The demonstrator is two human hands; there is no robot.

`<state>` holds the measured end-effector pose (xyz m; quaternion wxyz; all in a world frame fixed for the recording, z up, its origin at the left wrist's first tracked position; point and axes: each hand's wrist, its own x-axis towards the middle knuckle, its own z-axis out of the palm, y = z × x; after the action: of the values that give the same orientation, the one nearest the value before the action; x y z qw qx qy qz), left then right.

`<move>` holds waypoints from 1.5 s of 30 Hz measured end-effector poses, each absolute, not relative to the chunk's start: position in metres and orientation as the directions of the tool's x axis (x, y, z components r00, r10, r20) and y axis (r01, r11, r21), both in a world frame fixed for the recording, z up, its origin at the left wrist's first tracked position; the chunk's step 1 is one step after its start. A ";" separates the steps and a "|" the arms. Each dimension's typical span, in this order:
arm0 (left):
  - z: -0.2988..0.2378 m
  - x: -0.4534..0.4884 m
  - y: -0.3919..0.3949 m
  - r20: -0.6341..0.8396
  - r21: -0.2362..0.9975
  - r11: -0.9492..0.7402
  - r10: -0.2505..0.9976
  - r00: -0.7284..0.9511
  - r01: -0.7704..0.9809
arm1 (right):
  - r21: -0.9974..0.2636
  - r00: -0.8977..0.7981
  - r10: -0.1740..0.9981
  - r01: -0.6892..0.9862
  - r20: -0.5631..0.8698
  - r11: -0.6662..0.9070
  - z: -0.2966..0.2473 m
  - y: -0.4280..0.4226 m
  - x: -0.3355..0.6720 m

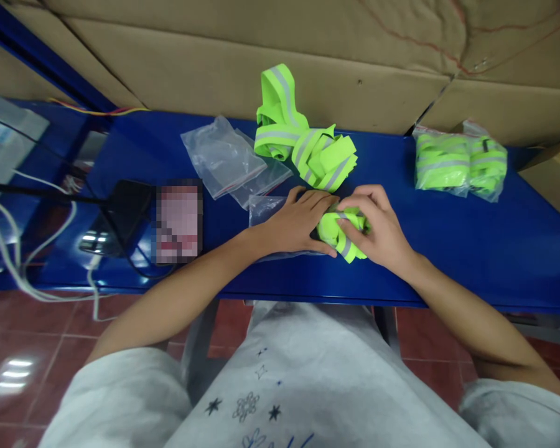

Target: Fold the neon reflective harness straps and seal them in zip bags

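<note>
A folded bundle of neon yellow-green reflective strap (350,233) with a silver stripe lies near the front of the blue table. My right hand (378,230) grips this bundle from the right, thumb and fingers bent around it. My left hand (301,221) is on a clear plastic bag (262,208), its thumb and fingers spanning the bag's right end, against the bundle. How far the bundle reaches into the bag is hidden under my fingers. Just behind my hands sits a loose heap of the same reflective strap (303,137).
More clear plastic bags (224,158) lie flat at the left of the heap. Bagged reflective straps (460,162) stand at the back right of the blue table (476,249). To the left are a black device (126,211), a blurred-out pink item (179,221) and white cables (9,249). Cardboard (214,68) lines the back.
</note>
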<state>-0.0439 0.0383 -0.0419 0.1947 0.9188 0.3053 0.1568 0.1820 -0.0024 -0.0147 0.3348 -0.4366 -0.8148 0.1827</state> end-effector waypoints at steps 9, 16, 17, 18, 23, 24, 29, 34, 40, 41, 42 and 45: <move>-0.043 -0.039 0.034 0.170 0.441 -0.744 0.618 0.767 0.502 | -0.534 -0.612 0.672 0.433 0.418 0.726 -0.020 0.002 0.186; -0.036 -0.037 0.032 0.180 0.410 -0.754 0.618 0.765 0.513 | -0.526 -0.390 0.766 0.563 0.511 0.637 -0.027 -0.003 0.172; -0.035 -0.036 0.031 0.176 0.403 -0.757 0.616 0.768 0.515 | -0.525 -0.340 0.769 0.579 0.541 0.624 -0.027 -0.003 0.169; -0.035 -0.035 0.031 0.174 0.397 -0.758 0.615 0.769 0.517 | -0.528 -0.314 0.772 0.584 0.553 0.616 -0.027 -0.004 0.167; -0.041 -0.029 0.030 0.206 0.388 -0.776 0.599 0.773 0.498 | -0.529 -0.381 0.751 0.540 0.539 0.654 -0.027 -0.001 0.162; -0.043 -0.029 0.030 0.215 0.390 -0.780 0.594 0.775 0.489 | -0.506 -0.405 0.719 0.518 0.565 0.690 -0.028 0.000 0.162; -0.042 -0.033 0.028 0.247 0.399 -0.802 0.562 0.789 0.446 | -0.402 -0.444 0.605 0.472 0.660 0.785 -0.033 -0.005 0.167; -0.037 -0.035 0.024 0.276 0.346 -0.811 0.568 0.775 0.472 | -0.512 -0.240 0.799 0.659 0.551 0.551 -0.035 -0.009 0.168; -0.036 -0.032 0.021 0.250 0.415 -0.795 0.568 0.784 0.443 | -0.474 -0.390 0.683 0.508 0.618 0.719 -0.035 -0.006 0.162; -0.035 -0.032 0.021 0.243 0.442 -0.788 0.565 0.789 0.428 | -0.455 -0.408 0.657 0.490 0.634 0.744 -0.035 -0.006 0.161; -0.034 -0.033 0.021 0.238 0.470 -0.781 0.560 0.794 0.410 | -0.427 -0.416 0.633 0.488 0.652 0.761 -0.035 -0.007 0.161; -0.030 -0.036 0.020 0.230 0.519 -0.764 0.556 0.798 0.383 | -0.406 -0.403 0.645 0.534 0.649 0.741 -0.035 -0.008 0.164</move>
<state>-0.0358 0.0202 -0.0302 0.2299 0.9200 0.2552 0.1888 0.1638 -0.0078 -0.0354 0.4170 -0.3533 -0.8348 0.0666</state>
